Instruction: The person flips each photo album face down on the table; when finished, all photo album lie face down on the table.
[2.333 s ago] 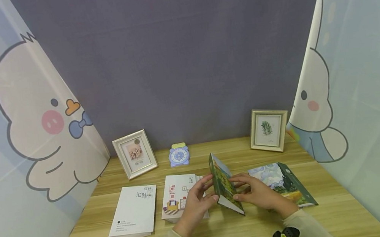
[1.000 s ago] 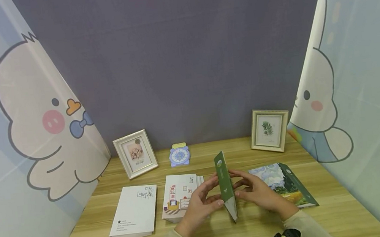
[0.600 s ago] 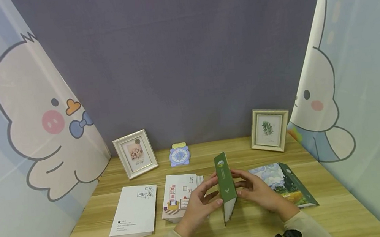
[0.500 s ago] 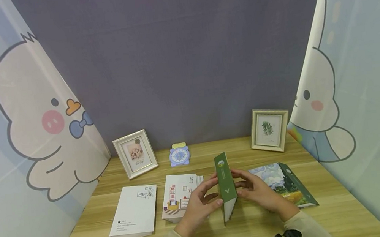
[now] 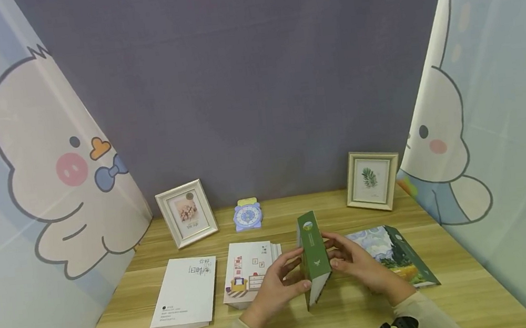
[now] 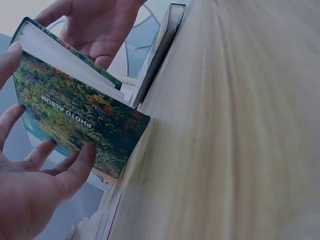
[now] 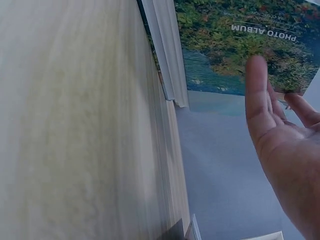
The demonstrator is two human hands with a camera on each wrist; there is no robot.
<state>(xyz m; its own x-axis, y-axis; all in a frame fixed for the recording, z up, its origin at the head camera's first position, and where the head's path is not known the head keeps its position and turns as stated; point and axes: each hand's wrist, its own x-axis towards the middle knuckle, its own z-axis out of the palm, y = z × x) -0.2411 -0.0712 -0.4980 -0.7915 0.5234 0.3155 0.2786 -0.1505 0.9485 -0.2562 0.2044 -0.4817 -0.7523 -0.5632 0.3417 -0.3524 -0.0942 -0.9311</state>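
A small photo album (image 5: 315, 248) with a green spine stands on its page edges on the table, spine up and tilted slightly. It is held between the two hands. The left hand (image 5: 275, 287) has its fingertips and thumb on the left cover; in the left wrist view that cover (image 6: 65, 90) shows a painted garden and upside-down "PHOTO ALBUM" lettering. Against the opposite cover, the right hand (image 5: 355, 260) rests its thumb and fingers. White page edges show at the near end, in the left wrist view too.
Right of the hands lies another album (image 5: 390, 252) with a painted landscape. On the left lie a white album (image 5: 185, 293) and a white album with drawn furniture (image 5: 247, 271). Two picture frames, left (image 5: 187, 213) and right (image 5: 372, 180), and a blue clock-shaped item (image 5: 247, 215) stand behind.
Over about two seconds the hands have turned the album from cover-showing to spine-up. In the last half second it has rotated slightly, its spine shifting a little right. Other things stay put.
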